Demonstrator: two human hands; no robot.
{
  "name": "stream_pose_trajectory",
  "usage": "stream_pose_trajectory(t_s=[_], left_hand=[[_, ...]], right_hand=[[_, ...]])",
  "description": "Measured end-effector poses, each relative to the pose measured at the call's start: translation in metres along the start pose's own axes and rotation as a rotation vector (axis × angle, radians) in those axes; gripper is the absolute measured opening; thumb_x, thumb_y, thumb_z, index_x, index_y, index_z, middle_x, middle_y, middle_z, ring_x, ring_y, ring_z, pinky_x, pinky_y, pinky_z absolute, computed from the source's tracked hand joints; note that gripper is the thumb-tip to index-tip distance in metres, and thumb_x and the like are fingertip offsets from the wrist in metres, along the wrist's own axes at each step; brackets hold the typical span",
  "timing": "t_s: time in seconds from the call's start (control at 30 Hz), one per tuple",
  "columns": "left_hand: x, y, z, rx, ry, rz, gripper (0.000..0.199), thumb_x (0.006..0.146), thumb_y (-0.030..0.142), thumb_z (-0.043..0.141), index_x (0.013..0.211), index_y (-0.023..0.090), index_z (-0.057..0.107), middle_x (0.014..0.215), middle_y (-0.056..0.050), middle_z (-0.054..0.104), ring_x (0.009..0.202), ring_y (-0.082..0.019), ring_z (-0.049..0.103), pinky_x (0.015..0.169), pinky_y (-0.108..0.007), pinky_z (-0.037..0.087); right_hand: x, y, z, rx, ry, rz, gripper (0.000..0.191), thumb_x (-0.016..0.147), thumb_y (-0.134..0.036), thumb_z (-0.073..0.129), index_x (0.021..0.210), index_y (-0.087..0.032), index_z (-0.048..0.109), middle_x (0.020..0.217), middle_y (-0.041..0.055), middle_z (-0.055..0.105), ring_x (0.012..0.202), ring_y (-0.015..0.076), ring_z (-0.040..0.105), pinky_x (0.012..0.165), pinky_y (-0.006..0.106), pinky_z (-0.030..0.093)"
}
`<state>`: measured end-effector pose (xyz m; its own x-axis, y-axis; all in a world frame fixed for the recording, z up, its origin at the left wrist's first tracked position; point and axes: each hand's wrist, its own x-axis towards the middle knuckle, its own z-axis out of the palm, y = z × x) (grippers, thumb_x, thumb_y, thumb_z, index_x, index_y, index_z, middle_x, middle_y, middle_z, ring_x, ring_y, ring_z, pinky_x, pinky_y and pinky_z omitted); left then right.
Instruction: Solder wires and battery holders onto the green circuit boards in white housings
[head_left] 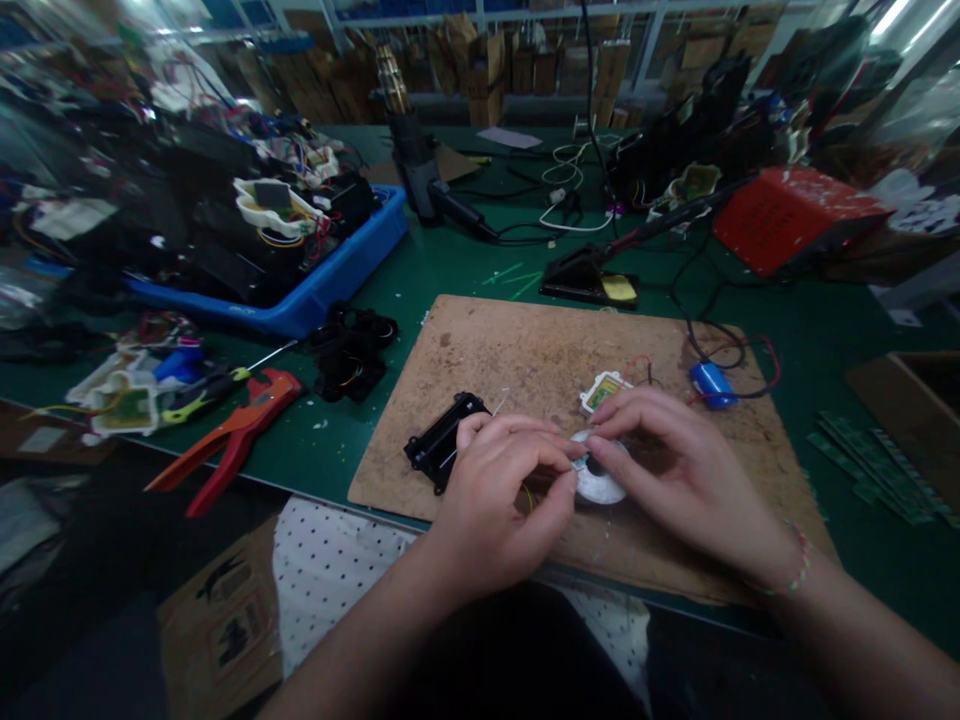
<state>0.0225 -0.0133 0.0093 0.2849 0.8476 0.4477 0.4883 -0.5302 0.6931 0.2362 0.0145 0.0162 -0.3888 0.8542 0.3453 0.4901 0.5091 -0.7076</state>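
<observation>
In the head view, a round whitish disc (600, 487) with a dark centre lies low over the wooden board (517, 345); its exact kind is unclear. My left hand (506, 490) pinches at its left edge, thumb and forefinger close together. On the other side my right hand (667, 460) is closed at its upper right, with thumb and fingertips near the centre. Whatever small piece may be between the fingertips is hidden. A black plastic housing (439, 445) lies partly behind my left hand. Just beyond my right fingers sits a small circuit board in a white frame (606, 390).
A blue wired cylinder (712, 385) rests at the board's right. Red cutters (236, 430), a screwdriver (202, 395) and a blue tray (322, 290) full of parts are to the left. A soldering iron stand (589, 280), heat gun (420, 170) and red box (795, 220) stand behind.
</observation>
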Motion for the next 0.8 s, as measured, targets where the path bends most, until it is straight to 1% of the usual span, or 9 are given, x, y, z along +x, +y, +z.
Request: stream_pose_trajectory(t_s=[0.17,0.33,0.43,0.5,0.57,0.6,0.67,0.73,0.8], left_hand=[[0.004,-0.005,-0.003,-0.041,-0.028,0.006,0.014,0.087,0.011,0.066,0.085,0.023,0.06,0.101,0.005,0.08,0.103,-0.02,0.071,0.096,-0.044,0.039],[0.006,-0.008,-0.006,-0.098,-0.077,-0.013,0.015,0.087,0.01,0.067,0.085,0.023,0.061,0.104,0.005,0.08,0.104,-0.018,0.071,0.099,-0.043,0.04],[0.007,-0.008,-0.007,-0.114,-0.083,-0.021,0.015,0.087,0.01,0.067,0.085,0.023,0.061,0.103,0.005,0.08,0.103,-0.018,0.071,0.097,-0.043,0.041],[0.008,-0.007,-0.007,-0.119,-0.086,-0.028,0.015,0.087,0.01,0.067,0.084,0.023,0.061,0.102,0.005,0.08,0.103,-0.019,0.071,0.095,-0.043,0.041],[0.007,-0.006,-0.008,-0.116,-0.089,-0.034,0.014,0.087,0.01,0.066,0.084,0.023,0.061,0.103,0.004,0.08,0.104,-0.02,0.07,0.096,-0.044,0.04],[0.007,-0.006,-0.007,-0.112,-0.086,-0.035,0.014,0.087,0.011,0.066,0.084,0.023,0.06,0.104,0.003,0.08,0.104,-0.021,0.07,0.096,-0.045,0.04],[0.004,-0.005,-0.006,-0.107,-0.068,-0.04,0.013,0.088,0.011,0.065,0.084,0.023,0.059,0.104,0.003,0.079,0.103,-0.021,0.069,0.095,-0.046,0.039],[0.001,-0.005,-0.003,-0.106,-0.038,-0.049,0.015,0.087,0.01,0.065,0.085,0.023,0.058,0.104,0.003,0.079,0.102,-0.021,0.069,0.095,-0.046,0.038],[0.0,-0.005,0.002,-0.106,0.01,-0.043,0.017,0.085,0.008,0.064,0.085,0.023,0.057,0.102,0.004,0.078,0.1,-0.021,0.069,0.095,-0.046,0.039]], right_hand=[[-0.001,0.0,-0.001,-0.015,-0.016,-0.006,0.002,0.093,-0.024,0.069,0.094,-0.024,0.067,0.099,0.0037,0.071,0.095,0.0181,0.066,0.089,0.035,0.053],[-0.001,0.002,0.0,-0.031,-0.027,-0.01,0.004,0.093,-0.023,0.069,0.097,-0.024,0.067,0.101,0.0038,0.07,0.098,0.0179,0.065,0.089,0.035,0.053],[-0.003,-0.001,-0.002,-0.051,0.013,-0.015,0.01,0.092,-0.022,0.07,0.101,-0.025,0.068,0.105,0.0044,0.069,0.102,0.0183,0.065,0.093,0.036,0.053],[-0.003,-0.004,-0.007,-0.038,0.089,0.011,0.013,0.091,-0.024,0.071,0.103,-0.026,0.069,0.108,0.005,0.069,0.106,0.0199,0.065,0.097,0.038,0.053],[0.003,-0.004,-0.017,0.026,0.21,0.103,0.012,0.091,-0.029,0.071,0.103,-0.026,0.07,0.107,0.005,0.07,0.101,0.0196,0.067,0.092,0.037,0.057],[0.009,-0.003,-0.023,0.067,0.273,0.171,0.013,0.091,-0.033,0.071,0.102,-0.026,0.07,0.104,0.0046,0.07,0.095,0.0185,0.068,0.086,0.035,0.059],[0.028,0.006,-0.039,0.166,0.366,0.32,0.021,0.089,-0.04,0.074,0.103,-0.026,0.071,0.1,0.0037,0.071,0.083,0.0153,0.068,0.071,0.028,0.059],[0.056,0.022,-0.055,0.297,0.399,0.461,0.032,0.083,-0.044,0.079,0.107,-0.025,0.071,0.099,0.0031,0.071,0.079,0.0131,0.067,0.063,0.022,0.057],[0.09,0.043,-0.068,0.457,0.405,0.592,0.034,0.079,-0.043,0.082,0.105,-0.022,0.071,0.097,0.0026,0.071,0.077,0.0112,0.066,0.06,0.019,0.055]])
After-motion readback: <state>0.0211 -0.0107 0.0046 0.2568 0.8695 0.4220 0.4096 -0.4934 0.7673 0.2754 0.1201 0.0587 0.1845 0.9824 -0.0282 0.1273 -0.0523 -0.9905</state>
